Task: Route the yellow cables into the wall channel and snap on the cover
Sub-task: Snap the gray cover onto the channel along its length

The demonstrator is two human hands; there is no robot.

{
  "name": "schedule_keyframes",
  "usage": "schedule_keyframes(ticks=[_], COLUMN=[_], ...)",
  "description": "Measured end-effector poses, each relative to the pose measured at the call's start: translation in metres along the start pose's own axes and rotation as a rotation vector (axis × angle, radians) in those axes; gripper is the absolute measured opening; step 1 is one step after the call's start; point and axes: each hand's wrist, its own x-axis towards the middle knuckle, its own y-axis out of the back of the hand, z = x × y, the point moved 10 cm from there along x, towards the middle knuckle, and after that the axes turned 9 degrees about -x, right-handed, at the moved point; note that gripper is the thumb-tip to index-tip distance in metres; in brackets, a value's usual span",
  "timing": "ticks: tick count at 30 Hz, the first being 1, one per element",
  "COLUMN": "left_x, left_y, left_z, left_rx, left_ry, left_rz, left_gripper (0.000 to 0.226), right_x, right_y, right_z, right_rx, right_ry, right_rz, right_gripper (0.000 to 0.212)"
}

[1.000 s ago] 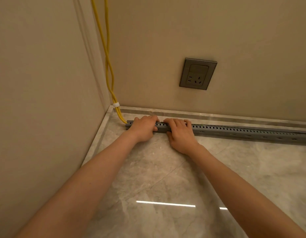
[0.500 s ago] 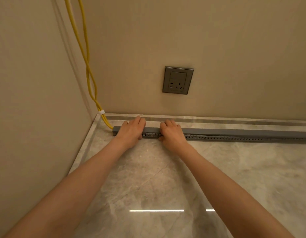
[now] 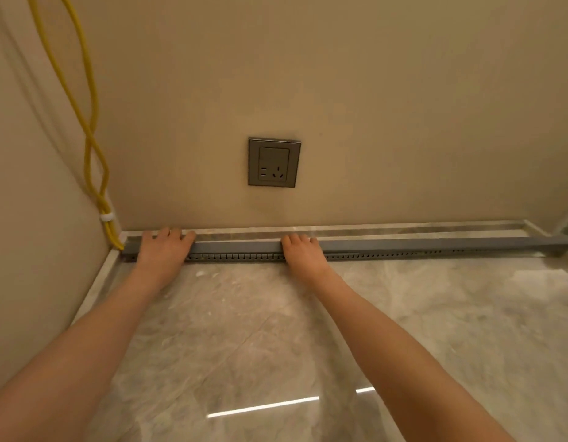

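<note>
A long grey slotted channel [image 3: 238, 257] lies on the floor along the foot of the back wall, with a smooth grey cover [image 3: 403, 243] on top of it. Two yellow cables [image 3: 85, 122] hang down the left corner, pass a white clip [image 3: 106, 217] and enter the channel's left end. My left hand [image 3: 163, 248] lies flat on the cover near that end, fingers spread. My right hand [image 3: 303, 250] rests palm down on the cover farther right, below the socket. The cables inside the channel are hidden.
A grey wall socket [image 3: 274, 162] sits on the back wall above the channel. A marble skirting strip [image 3: 403, 227] runs behind the channel. The left wall [image 3: 27, 250] stands close beside my left arm. The polished marble floor [image 3: 276, 346] stretches toward me.
My right hand has slid right along the cover, away from my left hand, which stays near the left end. My view has shifted right, showing more of the channel.
</note>
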Motion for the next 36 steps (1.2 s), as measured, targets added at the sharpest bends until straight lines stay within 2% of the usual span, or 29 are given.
schedule_keyframes(ticks=[4, 9, 13, 15, 22, 29, 36], left_x=[0.004, 0.019, 0.034, 0.041, 0.046, 0.054, 0.058], left_y=[0.005, 0.02, 0.017, 0.014, 0.009, 0.013, 0.012], left_z=[0.01, 0.099, 0.154, 0.168, 0.17, 0.167, 0.164], left_rx=[-0.042, -0.266, -0.431, -0.435, -0.34, -0.324, -0.432], left_ry=[-0.021, -0.233, -0.252, -0.247, -0.142, -0.083, -0.107], left_rz=[-0.066, -0.067, -0.098, -0.082, -0.027, -0.043, -0.09], left_gripper=[0.049, 0.051, 0.048, 0.042, 0.038, 0.034, 0.035], right_x=[0.004, 0.016, 0.021, 0.018, 0.01, 0.022, 0.021], right_y=[0.004, 0.007, 0.002, -0.002, -0.015, -0.019, -0.019], right_z=[-0.002, 0.001, 0.006, 0.015, 0.064, 0.06, 0.059], right_rx=[-0.045, -0.02, 0.076, 0.113, -0.046, -0.043, -0.016], right_ry=[0.005, 0.04, 0.116, 0.135, 0.002, 0.014, 0.024], right_rz=[0.057, 0.09, 0.057, 0.052, 0.01, 0.023, 0.025], right_gripper=[0.038, 0.037, 0.034, 0.036, 0.034, 0.038, 0.039])
